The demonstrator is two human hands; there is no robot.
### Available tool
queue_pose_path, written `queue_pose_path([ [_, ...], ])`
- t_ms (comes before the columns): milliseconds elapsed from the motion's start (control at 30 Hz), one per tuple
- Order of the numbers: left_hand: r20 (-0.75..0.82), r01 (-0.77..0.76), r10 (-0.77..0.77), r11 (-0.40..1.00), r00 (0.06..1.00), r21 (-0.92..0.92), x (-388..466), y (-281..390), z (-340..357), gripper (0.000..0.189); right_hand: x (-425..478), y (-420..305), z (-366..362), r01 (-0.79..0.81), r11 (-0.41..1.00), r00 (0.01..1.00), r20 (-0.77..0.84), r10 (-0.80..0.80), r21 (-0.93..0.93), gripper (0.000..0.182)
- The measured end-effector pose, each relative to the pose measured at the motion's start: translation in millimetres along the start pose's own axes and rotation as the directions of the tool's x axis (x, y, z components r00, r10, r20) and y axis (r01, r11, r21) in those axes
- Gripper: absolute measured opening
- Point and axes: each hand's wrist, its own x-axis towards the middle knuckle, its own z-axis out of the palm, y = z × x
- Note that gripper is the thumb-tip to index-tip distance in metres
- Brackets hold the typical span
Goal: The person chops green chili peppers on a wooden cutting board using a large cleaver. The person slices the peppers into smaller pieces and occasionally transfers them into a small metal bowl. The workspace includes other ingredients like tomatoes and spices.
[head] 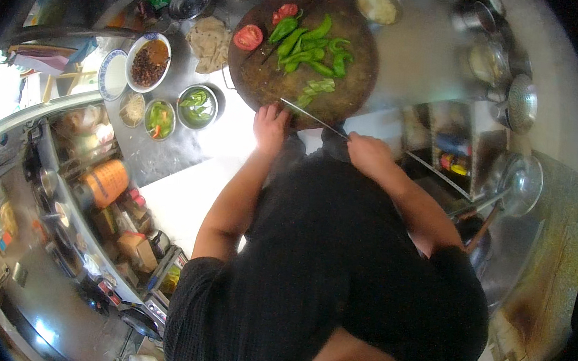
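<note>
A round wooden chopping board (257,77) lies before me. My right hand (371,154) grips the handle of a kitchen knife (315,118); its blade slants across the board's near edge. Close to the blade's tip, my left hand (271,127) rests at that same edge with fingers curled down. Whether anything is under those fingers is hidden. Just beyond the blade are cut green pepper pieces (315,91). Farther back lie several long green peppers (302,53), a darker green pepper (283,29), a cut tomato (248,37) and another red piece (285,12).
Left of the board are a crumpled beige cloth (208,44), a bowl of dark red sauce (149,65) and metal bowls of cut greens (197,106) and peppers (159,120). Behind it stands a bowl of pale food (379,5). A perforated ladle (522,104) is at the right.
</note>
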Motion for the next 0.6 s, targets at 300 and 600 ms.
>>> queue_pose_path([
  [300,-0.014,0.088,-0.09,0.988,0.996,-0.123,-16,-7,-15,0.028,-1,3,6,0.012,1.0,1.0,-0.027,-0.012,0.021,0.028],
  [600,-0.043,0.067,-0.073,0.991,0.996,-0.12,-16,-15,-5,0.023,3,-16,2,0.088,0.994,0.995,-0.044,-0.086,0.057,0.024],
])
